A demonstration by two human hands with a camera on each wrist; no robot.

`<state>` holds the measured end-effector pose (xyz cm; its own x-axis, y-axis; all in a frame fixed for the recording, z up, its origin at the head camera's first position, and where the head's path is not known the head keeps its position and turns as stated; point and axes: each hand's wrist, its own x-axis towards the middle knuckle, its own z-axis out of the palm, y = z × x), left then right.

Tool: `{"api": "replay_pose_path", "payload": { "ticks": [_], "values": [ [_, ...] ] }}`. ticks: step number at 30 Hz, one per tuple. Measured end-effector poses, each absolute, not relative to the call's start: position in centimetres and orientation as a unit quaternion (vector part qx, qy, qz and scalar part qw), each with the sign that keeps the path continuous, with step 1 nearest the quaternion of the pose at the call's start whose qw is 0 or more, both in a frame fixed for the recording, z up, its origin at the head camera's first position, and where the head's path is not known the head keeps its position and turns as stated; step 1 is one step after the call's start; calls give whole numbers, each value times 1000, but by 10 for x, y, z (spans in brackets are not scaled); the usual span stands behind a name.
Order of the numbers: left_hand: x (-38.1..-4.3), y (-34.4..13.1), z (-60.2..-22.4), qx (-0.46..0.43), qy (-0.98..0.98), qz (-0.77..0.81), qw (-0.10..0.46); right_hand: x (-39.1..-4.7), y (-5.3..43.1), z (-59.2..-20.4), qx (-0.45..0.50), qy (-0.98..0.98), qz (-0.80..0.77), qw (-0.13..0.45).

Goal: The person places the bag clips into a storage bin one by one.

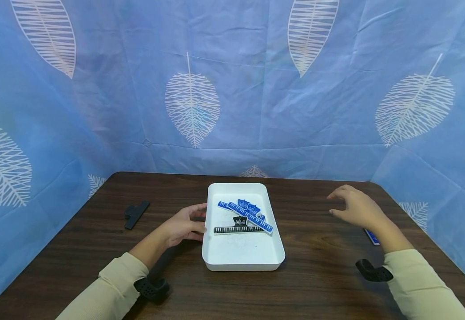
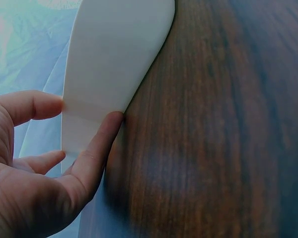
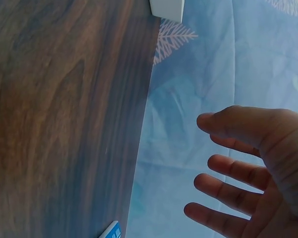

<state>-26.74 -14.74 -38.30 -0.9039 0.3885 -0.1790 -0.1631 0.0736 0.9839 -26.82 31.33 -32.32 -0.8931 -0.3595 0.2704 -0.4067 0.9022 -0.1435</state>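
My left hand [image 1: 185, 226] is at the left wall of a white tray [image 1: 242, 262], its fingertips touching the outside. In the left wrist view the spread fingers and thumb [image 2: 97, 153] rest against that white wall. Inside the tray lie two crossed blue clips [image 1: 250, 217] with piano-key strips and a black clip [image 1: 238, 229] with a similar strip, partly overlapped by blue. Over the right of the table, my right hand [image 1: 356, 206] hangs with loosely bent fingers and holds nothing. Another blue clip [image 1: 372, 237] lies under the right forearm, partly hidden.
A plain black clip [image 1: 136, 215] lies on the left part of the dark wooden table [image 1: 316, 284]. Blue cloth [image 1: 232, 102] with white leaf prints hangs behind the table and at both sides. Each wrist carries a black band device [image 1: 151, 288].
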Motion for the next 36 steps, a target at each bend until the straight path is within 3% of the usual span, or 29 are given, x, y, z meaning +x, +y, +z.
{"api": "replay_pose_path", "payload": {
  "ticks": [36],
  "values": [
    [-268,-148,-383,87,698,680,207,-272,357,-344,118,-984,101,87]
  ]
}}
